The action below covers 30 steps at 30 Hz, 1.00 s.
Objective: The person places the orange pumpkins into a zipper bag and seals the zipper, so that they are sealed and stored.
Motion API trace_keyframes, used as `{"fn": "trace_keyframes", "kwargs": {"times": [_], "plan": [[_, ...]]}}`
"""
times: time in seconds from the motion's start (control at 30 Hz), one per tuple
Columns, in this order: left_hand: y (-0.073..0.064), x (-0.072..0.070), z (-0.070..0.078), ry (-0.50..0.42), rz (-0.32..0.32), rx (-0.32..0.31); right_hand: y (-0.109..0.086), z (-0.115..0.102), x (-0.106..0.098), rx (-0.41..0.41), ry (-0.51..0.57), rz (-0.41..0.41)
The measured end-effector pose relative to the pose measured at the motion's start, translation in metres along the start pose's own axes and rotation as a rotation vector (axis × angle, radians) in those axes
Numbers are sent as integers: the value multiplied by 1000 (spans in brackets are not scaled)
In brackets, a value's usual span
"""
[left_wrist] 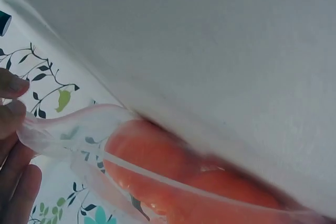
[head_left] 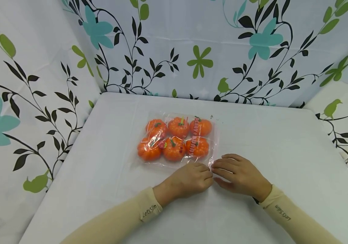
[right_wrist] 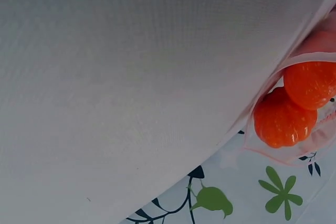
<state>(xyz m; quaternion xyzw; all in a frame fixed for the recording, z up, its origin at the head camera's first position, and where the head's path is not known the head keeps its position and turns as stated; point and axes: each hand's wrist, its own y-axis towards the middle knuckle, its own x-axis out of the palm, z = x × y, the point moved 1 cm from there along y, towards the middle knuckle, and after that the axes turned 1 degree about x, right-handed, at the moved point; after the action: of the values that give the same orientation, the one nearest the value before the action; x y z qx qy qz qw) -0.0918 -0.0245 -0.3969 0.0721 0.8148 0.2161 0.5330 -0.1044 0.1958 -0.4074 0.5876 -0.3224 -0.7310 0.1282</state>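
A clear plastic bag (head_left: 215,135) with pink lettering lies on the table, holding several orange pumpkins (head_left: 174,149), small and ribbed with green stems. My left hand (head_left: 192,178) grips the bag's near right corner, its fingers curled and fingertips hidden in the head view. Facing it, my right hand (head_left: 242,174) has its fingertips right at that corner; I cannot tell whether they pinch the film. In the left wrist view, fingers (left_wrist: 21,182) hold the gathered corner of the bag (left_wrist: 68,129). The right wrist view shows pumpkins (right_wrist: 283,119) through the film, without the hand.
A white cloth covers the table (head_left: 106,196). Behind it and along the sides hangs a curtain (head_left: 167,30) printed with leaves, birds and flowers. Beige sleeves (head_left: 119,217) cover both forearms. A dark object (left_wrist: 4,23) pokes in at the left wrist view's edge.
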Motion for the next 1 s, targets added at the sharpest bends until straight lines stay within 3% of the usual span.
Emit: {"fn": "trace_keyframes", "kwargs": {"times": [0.23,0.47,0.6,1.0], "plan": [[2,1,5,-9,51,-74,2,-4,4,-5,-8,25],[6,1,9,-88,125,-262,3,-5,4,30,-24,53],[7,3,10,-121,178,-330,4,-6,5,57,-46,65],[6,-1,8,-134,279,-356,4,4,11,115,-117,43]]}}
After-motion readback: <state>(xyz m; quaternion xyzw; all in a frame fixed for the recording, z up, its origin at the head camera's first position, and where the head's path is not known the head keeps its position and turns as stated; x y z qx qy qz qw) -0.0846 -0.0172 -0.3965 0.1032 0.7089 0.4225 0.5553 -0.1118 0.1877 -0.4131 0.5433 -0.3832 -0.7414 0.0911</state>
